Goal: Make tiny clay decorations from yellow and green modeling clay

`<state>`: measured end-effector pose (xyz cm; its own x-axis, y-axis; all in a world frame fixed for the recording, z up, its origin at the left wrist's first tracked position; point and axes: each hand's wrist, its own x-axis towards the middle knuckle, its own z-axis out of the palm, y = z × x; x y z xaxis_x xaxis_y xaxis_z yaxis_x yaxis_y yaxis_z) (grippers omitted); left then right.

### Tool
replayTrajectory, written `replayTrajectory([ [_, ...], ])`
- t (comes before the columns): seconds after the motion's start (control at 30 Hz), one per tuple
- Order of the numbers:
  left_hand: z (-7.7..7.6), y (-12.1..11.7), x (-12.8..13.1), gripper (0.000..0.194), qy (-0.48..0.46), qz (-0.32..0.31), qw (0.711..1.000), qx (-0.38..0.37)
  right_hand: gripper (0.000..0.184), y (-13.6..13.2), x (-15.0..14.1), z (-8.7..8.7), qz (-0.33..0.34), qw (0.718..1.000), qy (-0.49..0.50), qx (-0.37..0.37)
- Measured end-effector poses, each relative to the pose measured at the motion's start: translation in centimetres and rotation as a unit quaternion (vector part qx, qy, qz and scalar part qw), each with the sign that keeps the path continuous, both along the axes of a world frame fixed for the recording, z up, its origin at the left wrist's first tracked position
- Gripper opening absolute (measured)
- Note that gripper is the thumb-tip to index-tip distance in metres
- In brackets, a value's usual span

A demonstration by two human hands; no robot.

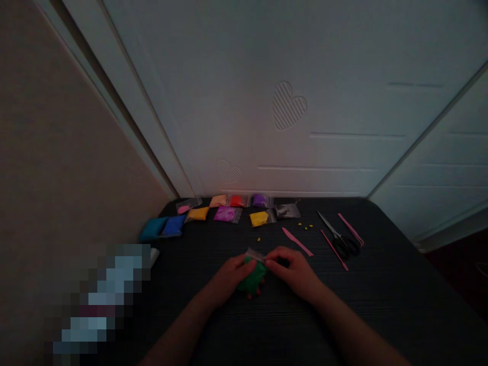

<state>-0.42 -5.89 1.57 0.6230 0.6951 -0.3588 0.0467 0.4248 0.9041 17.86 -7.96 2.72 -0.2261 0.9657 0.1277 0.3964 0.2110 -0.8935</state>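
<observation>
A small clear zip bag of green modelling clay [252, 277] is held above the dark table in front of me. My left hand [233, 272] is closed on it, thumb across the front and fingertips showing below. At the bag's upper right corner, my right hand [292, 267] pinches the zip edge between thumb and fingers. Whether the zip is apart cannot be made out in the dim light. Just beyond the hands lie a pink plastic knife [297, 241] and a tiny yellow piece [258, 239].
Several bags of coloured clay, among them a yellow bag [259, 218] and a blue bag [173, 225], line the table's back edge. Black-handled scissors [337, 236], a thin pink tool [334, 249] and pink tweezers-like tool [351, 229] lie right. A white panel [244, 127] stands behind.
</observation>
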Motion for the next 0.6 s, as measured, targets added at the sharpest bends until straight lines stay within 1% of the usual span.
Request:
replayTrajectory([
  [0.1, 0.42, 0.02, 0.03, 0.031, 0.046, 0.023, 0.996, 0.075, 0.017, -0.09, -0.2, -0.17, 0.002, 1.0, -0.004, -0.01],
  [0.2, 0.78, 0.3, -0.1, 0.026, 0.082, 0.061, 0.979, 0.175, 0.018, -0.18, -0.34, -0.37, 0.006, 1.0, -0.006, -0.021],
  [0.23, 0.85, 0.42, -0.18, 0.023, 0.091, 0.073, 0.974, 0.196, 0.018, -0.21, -0.38, -0.44, 0.008, 1.0, -0.007, -0.025],
  [0.27, 0.88, 0.55, -0.28, 0.021, 0.097, 0.082, 0.97, 0.207, 0.019, -0.25, -0.42, -0.5, 0.01, 1.0, -0.009, -0.028],
  [0.33, 0.87, 0.74, -0.47, 0.019, 0.104, 0.081, 0.97, 0.202, 0.019, -0.33, -0.44, -0.54, 0.012, 0.999, -0.017, -0.032],
  [0.43, 0.76, 0.83, -0.6, 0.02, 0.107, 0.059, 0.974, 0.191, 0.018, -0.47, -0.39, -0.28, 0.013, 0.999, -0.037, -0.026],
  [0.6, 0.51, 0.6, -0.33, 0.022, 0.122, 0.014, 0.969, 0.216, 0.012, -0.7, -0.44, 0.37, 0.034, 0.996, -0.078, -0.002],
])
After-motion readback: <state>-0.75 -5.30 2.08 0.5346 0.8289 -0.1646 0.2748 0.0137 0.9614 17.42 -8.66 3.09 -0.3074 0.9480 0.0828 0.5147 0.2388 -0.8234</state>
